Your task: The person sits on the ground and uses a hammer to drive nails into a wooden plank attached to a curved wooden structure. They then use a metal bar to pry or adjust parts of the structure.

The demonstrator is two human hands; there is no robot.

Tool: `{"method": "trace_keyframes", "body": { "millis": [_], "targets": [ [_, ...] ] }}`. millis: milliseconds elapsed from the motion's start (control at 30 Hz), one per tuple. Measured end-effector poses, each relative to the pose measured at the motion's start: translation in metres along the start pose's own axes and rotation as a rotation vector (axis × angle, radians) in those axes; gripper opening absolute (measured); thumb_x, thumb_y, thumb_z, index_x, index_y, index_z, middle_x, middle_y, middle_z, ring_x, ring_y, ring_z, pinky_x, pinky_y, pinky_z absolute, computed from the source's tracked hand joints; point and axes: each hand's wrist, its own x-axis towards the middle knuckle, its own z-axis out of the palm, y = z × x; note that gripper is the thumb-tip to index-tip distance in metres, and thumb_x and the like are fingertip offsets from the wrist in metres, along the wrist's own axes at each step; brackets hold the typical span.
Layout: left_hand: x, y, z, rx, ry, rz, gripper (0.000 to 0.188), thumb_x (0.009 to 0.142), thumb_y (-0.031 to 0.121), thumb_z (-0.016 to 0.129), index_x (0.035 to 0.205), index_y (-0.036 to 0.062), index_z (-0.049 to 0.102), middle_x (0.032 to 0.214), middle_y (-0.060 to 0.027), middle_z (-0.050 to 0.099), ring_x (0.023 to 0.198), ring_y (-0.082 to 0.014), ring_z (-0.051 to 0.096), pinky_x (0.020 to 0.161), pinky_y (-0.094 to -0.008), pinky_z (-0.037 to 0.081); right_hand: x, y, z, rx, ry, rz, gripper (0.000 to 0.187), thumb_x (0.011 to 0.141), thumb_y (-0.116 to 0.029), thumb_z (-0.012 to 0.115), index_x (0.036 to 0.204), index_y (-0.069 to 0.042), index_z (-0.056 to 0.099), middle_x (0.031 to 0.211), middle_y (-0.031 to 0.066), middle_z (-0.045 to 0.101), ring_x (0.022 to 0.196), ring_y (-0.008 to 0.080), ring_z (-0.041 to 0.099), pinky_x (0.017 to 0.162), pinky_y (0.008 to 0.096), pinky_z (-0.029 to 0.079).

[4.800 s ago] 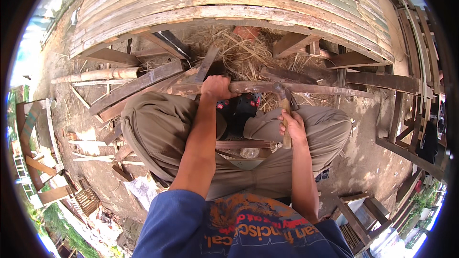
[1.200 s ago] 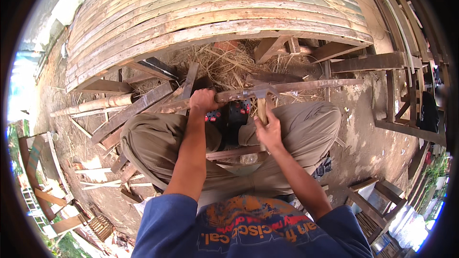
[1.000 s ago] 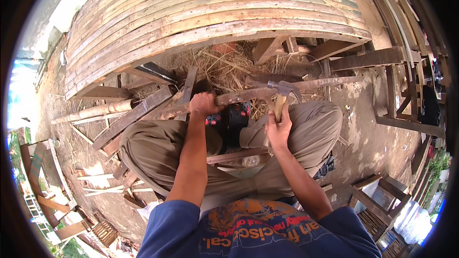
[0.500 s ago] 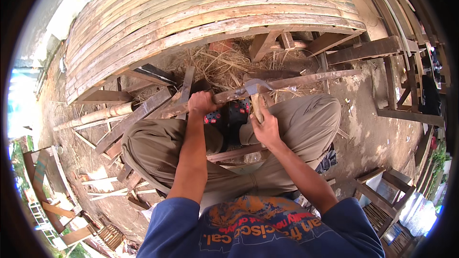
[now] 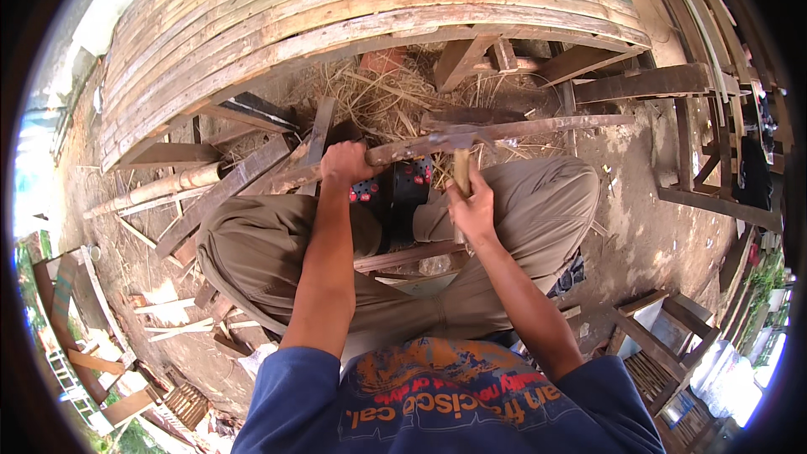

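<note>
A long, worn wooden beam [image 5: 555, 126] lies crosswise in front of my knees. My left hand [image 5: 345, 163] is closed around its left part. In my right hand [image 5: 473, 210] is a claw hammer [image 5: 461, 170], gripped by its pale wooden handle. The metal hammer head is slightly blurred and lies over the middle of the beam; whether it touches the wood I cannot tell. Below the beam, between my legs, dark footwear [image 5: 412, 178] with red and white details shows.
A slatted bamboo platform [image 5: 370, 13] spans the far side, with wood shavings [image 5: 378, 105] under its edge. Timber offcuts [image 5: 227, 189] lean at the left. A wooden frame [image 5: 664, 336] stands at the lower right, and a dark timber rack [image 5: 714, 151] lines the right.
The hammer has shifted slightly, its handle now nearer upright in the picture and its head blurred over the beam. My left hand keeps hold of the beam. The whole view has shifted a little.
</note>
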Motion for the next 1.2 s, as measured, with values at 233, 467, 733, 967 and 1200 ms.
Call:
{"method": "trace_keyframes", "body": {
  "millis": [233, 467, 733, 967, 1200],
  "targets": [
    [0.005, -0.002, -0.008, -0.046, 0.012, 0.001, 0.077, 0.064, 0.073, 0.075, 0.101, 0.0053, 0.073, 0.104, -0.0201, 0.071, 0.102, -0.0361, 0.068, 0.093, -0.0447, 0.054, 0.003, -0.04, -0.006, -0.319, -0.152, -0.082, 0.068, 0.091, -0.013, 0.068, 0.149, 0.003, 0.036, 0.097, 0.0269, 0.069, 0.065, 0.0218, 0.066, 0.066, 0.035, 0.054],
    [0.02, -0.004, -0.039, -0.113, -0.114, 0.014, 0.088, 0.06, 0.079, 0.074, 0.109, 0.007, 0.074, 0.116, -0.0173, 0.07, 0.111, -0.0338, 0.066, 0.096, -0.0425, 0.052, -0.014, -0.049, -0.017, -0.349, 0.186, -0.351, 0.054, 0.091, -0.015, 0.066, 0.136, 0.007, 0.047, 0.094, 0.0298, 0.067, 0.085, 0.0453, 0.069, 0.075, 0.0461, 0.054],
    [0.03, -0.011, -0.033, -0.125, -0.137, 0.042, 0.095, 0.058, 0.083, 0.071, 0.111, 0.0038, 0.073, 0.12, -0.0203, 0.068, 0.115, -0.0334, 0.064, 0.102, -0.0404, 0.049, -0.019, -0.038, -0.023, -0.356, 0.087, -0.191, 0.05, 0.091, -0.014, 0.067, 0.132, 0.009, 0.051, 0.103, 0.0294, 0.068, 0.096, 0.0447, 0.068, 0.083, 0.0448, 0.053],
    [0.033, -0.013, -0.035, -0.125, -0.188, 0.01, 0.097, 0.057, 0.082, 0.073, 0.112, 0.003, 0.072, 0.122, -0.0195, 0.068, 0.115, -0.0334, 0.064, 0.102, -0.0413, 0.049, -0.01, -0.027, -0.017, -0.44, 0.039, -0.281, 0.051, 0.09, -0.011, 0.065, 0.134, 0.009, 0.049, 0.112, 0.0304, 0.065, 0.101, 0.0438, 0.066, 0.089, 0.0443, 0.052],
    [0.042, -0.013, -0.032, -0.102, -0.224, -0.004, 0.097, 0.056, 0.084, 0.072, 0.111, 0.0043, 0.073, 0.121, -0.0188, 0.068, 0.113, -0.0334, 0.065, 0.1, -0.042, 0.05, 0.023, -0.043, 0.013, -0.375, 0.065, -0.275, 0.053, 0.089, -0.008, 0.064, 0.137, 0.006, 0.047, 0.117, 0.033, 0.062, 0.108, 0.048, 0.061, 0.093, 0.0482, 0.05]
  ]
}}
